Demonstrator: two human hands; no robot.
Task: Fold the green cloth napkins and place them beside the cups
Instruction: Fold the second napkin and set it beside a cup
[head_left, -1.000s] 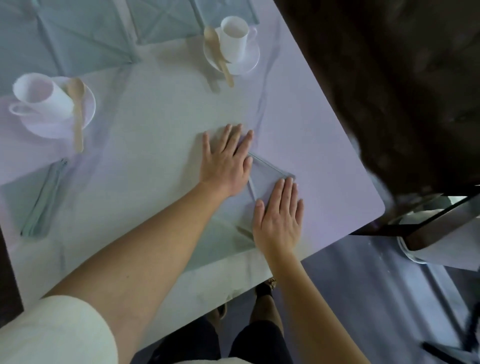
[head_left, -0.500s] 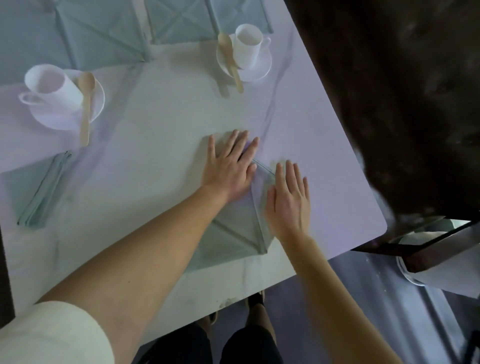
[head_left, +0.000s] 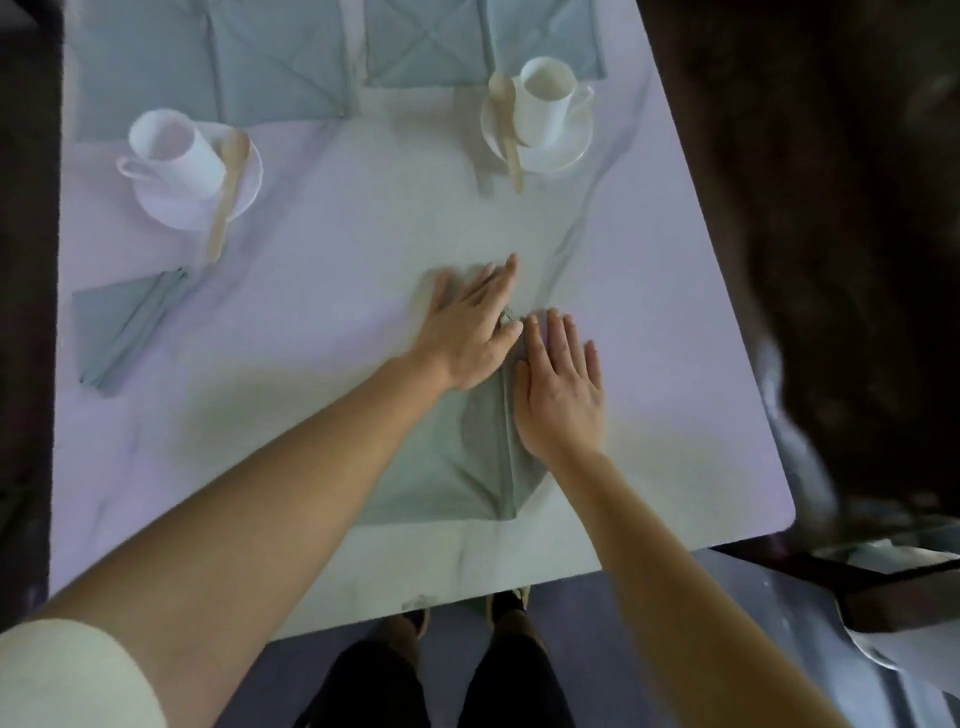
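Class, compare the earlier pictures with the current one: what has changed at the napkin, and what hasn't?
The right hand slid forward over the napkin, ending beside the left hand; both press flat, gripping nothing. The left hand stayed on the napkin; the cups and the folded napkin did not move.

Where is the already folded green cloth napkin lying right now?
In the head view, the folded green cloth napkin lies at the left of the white table, just nearer the person than the left white cup and saucer.
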